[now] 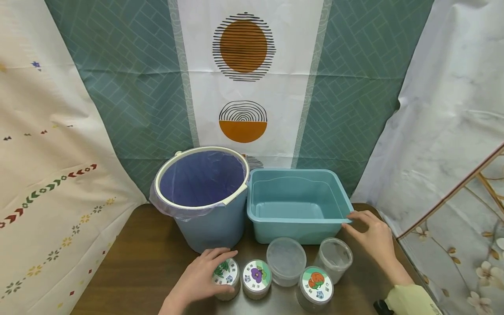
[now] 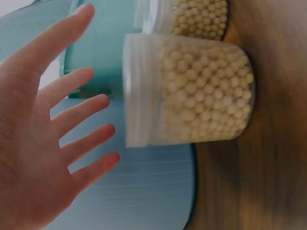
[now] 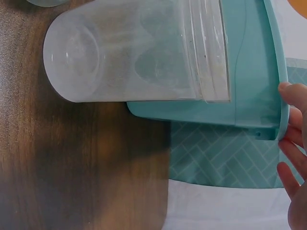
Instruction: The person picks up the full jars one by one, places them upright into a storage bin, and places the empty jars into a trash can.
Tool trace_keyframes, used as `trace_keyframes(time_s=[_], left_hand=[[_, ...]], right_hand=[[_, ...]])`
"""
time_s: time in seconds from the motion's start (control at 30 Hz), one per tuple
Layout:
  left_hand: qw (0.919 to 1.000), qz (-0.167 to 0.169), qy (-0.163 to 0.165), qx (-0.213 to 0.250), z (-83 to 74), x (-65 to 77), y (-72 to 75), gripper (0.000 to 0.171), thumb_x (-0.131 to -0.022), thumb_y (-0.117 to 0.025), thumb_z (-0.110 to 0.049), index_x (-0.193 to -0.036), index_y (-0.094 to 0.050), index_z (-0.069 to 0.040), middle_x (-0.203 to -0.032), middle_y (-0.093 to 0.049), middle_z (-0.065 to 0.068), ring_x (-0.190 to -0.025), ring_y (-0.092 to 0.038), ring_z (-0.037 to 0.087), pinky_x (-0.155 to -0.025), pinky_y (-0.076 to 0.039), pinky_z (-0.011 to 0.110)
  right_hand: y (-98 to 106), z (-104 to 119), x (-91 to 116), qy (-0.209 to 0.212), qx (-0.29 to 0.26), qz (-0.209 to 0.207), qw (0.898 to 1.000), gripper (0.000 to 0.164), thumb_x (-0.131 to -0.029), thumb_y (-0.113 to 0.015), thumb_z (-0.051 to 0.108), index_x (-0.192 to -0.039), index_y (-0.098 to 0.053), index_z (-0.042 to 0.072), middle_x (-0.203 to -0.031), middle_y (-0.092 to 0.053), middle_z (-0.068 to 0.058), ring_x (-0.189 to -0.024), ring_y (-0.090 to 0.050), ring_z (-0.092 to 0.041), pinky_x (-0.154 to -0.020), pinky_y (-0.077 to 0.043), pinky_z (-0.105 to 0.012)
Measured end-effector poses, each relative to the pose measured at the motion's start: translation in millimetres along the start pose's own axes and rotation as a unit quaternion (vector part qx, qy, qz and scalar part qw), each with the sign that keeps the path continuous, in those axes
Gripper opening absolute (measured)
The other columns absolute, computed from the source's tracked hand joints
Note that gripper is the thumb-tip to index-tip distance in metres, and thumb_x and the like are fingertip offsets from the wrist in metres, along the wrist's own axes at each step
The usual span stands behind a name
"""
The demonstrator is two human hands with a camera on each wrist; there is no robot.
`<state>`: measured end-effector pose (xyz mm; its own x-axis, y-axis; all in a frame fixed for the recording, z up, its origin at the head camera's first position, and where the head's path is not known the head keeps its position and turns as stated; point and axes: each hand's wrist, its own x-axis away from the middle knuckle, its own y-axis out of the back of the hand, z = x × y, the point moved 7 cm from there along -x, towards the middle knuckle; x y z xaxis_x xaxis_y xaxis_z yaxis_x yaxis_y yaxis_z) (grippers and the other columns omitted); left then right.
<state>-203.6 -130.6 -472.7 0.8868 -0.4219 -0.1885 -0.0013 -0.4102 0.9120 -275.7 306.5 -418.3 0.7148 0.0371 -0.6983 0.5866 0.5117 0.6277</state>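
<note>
My left hand [image 1: 202,275] is spread over and beside a jar with a green-leaf lid [image 1: 227,272]. In the left wrist view its straight fingers stand apart from the jar [image 2: 192,91], which holds pale round beans. At the front right corner of a teal basin [image 1: 299,227], my right hand [image 1: 372,234] pinches the rim, thumb on one side and fingers on the other. A clear, empty-looking jar [image 3: 124,52] stands below it, in front of the basin. A jar with a purple-flower lid [image 1: 257,279] is right of the left hand.
A blue bucket [image 1: 216,229] with a purple liner and pale rim stands left of the basin. A wide translucent jar [image 1: 286,262] and a jar with an orange-fruit lid [image 1: 315,288] stand on the brown table [image 1: 134,262]. Patterned cloths [image 1: 141,87] hang behind.
</note>
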Motion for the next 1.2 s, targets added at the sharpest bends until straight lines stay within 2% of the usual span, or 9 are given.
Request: trace_keyframes(time_s=[0.3, 0.47, 0.6, 0.83, 0.97, 1.2], left_hand=[[0.9991, 0.027, -0.006, -0.032, -2.1, -3.7, -21.7, 0.077, -0.062, -0.089, -0.048, -0.132, -0.061, -0.033, -0.13, -0.058, -0.001, -0.11, -0.055, 0.021, -0.085, -0.051, 0.045], [0.998, 0.046, 0.007, -0.042, -1.8, -10.9, -26.1, 0.068, -0.062, -0.09, -0.041, -0.124, -0.064, -0.032, -0.121, -0.058, -0.002, -0.102, -0.052, 0.02, -0.073, -0.05, 0.042], [0.9967, 0.067, 0.005, -0.046, -3.6, -17.5, -26.1, 0.063, -0.057, -0.089, -0.036, -0.114, -0.063, -0.031, -0.11, -0.055, -0.005, -0.097, -0.047, 0.017, -0.065, -0.044, 0.035], [0.9952, 0.091, -0.018, -0.033, -11.7, -25.0, -12.2, 0.062, -0.05, -0.091, -0.025, -0.105, -0.062, -0.03, -0.099, -0.051, -0.007, -0.093, -0.045, 0.015, -0.062, -0.04, 0.032], [0.9937, 0.103, -0.029, -0.034, -18.0, -30.2, 0.4, 0.06, -0.052, -0.09, -0.024, -0.104, -0.062, -0.03, -0.099, -0.052, -0.007, -0.092, -0.044, 0.014, -0.062, -0.04, 0.033], [0.9894, 0.121, -0.065, -0.047, -35.5, -44.9, 24.0, 0.056, -0.054, -0.089, -0.024, -0.104, -0.064, -0.027, -0.097, -0.054, -0.006, -0.088, -0.045, 0.013, -0.064, -0.042, 0.026]], right_hand=[[1.3, 0.3, 0.2, 0.0, -0.007, -0.001, 1.0, 0.031, -0.065, -0.091, 0.016, -0.092, -0.075, 0.018, -0.096, -0.073, 0.002, -0.086, -0.068, -0.026, -0.073, -0.042, -0.016], [0.2, -1.0, 0.0, -0.003, -0.002, 0.001, 1.0, 0.03, -0.067, -0.091, 0.017, -0.093, -0.075, 0.019, -0.097, -0.073, 0.003, -0.087, -0.067, -0.024, -0.072, -0.042, -0.018], [-0.4, -1.1, -0.1, -0.006, -0.001, 0.002, 1.0, 0.03, -0.067, -0.091, 0.017, -0.093, -0.075, 0.019, -0.097, -0.073, 0.003, -0.087, -0.068, -0.025, -0.071, -0.042, -0.018], [-2.2, -1.5, -0.3, -0.005, -0.001, 0.005, 1.0, 0.03, -0.067, -0.091, 0.018, -0.093, -0.075, 0.019, -0.097, -0.073, 0.003, -0.085, -0.068, -0.026, -0.069, -0.042, -0.018], [-1.4, -2.0, -0.4, -0.007, 0.002, 0.002, 1.0, 0.031, -0.066, -0.091, 0.018, -0.093, -0.075, 0.019, -0.096, -0.073, 0.003, -0.085, -0.069, -0.025, -0.069, -0.042, -0.019], [0.1, -1.8, -0.1, -0.004, 0.004, -0.001, 1.0, 0.031, -0.066, -0.091, 0.018, -0.093, -0.075, 0.02, -0.095, -0.073, 0.003, -0.085, -0.069, -0.026, -0.069, -0.042, -0.02]])
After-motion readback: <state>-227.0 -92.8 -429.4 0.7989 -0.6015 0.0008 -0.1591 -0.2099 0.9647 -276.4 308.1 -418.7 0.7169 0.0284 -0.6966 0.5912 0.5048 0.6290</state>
